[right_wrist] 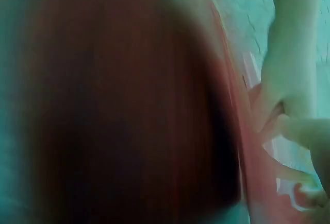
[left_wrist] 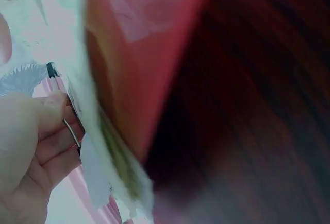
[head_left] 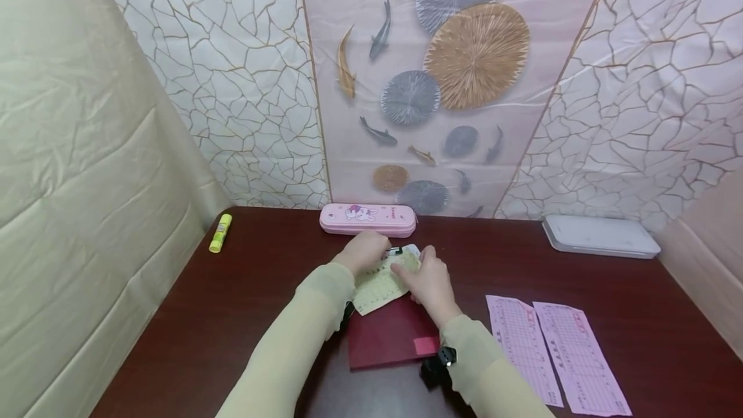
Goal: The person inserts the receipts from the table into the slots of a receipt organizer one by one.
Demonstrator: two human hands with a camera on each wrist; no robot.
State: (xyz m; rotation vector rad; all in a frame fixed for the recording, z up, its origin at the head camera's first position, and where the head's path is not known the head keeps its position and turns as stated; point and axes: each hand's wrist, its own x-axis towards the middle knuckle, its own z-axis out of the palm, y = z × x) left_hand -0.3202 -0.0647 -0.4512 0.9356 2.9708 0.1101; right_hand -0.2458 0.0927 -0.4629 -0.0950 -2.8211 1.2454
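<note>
A dark red flat board or folder [head_left: 389,344] with a brighter red label lies at the table's near middle. Over its upper part is a pale yellow printed slip [head_left: 376,290], and a white corner of paper [head_left: 413,249] peeks out behind. My left hand [head_left: 364,252] is at the top edge, its thumb and fingers pinching a clip [left_wrist: 70,128] with a thin metal bar and black ends. At the slip's right edge my right hand [head_left: 431,281] pinches the paper, thumb on top and fingers mostly hidden. The right wrist view is blurred.
Behind the hands stands a pink pencil case [head_left: 368,219]. A yellow glue stick [head_left: 220,233] lies at the far left, a white flat case [head_left: 601,236] at the back right. Two pink printed slips [head_left: 522,340] lie right of my right arm. A patterned cloth backs the table.
</note>
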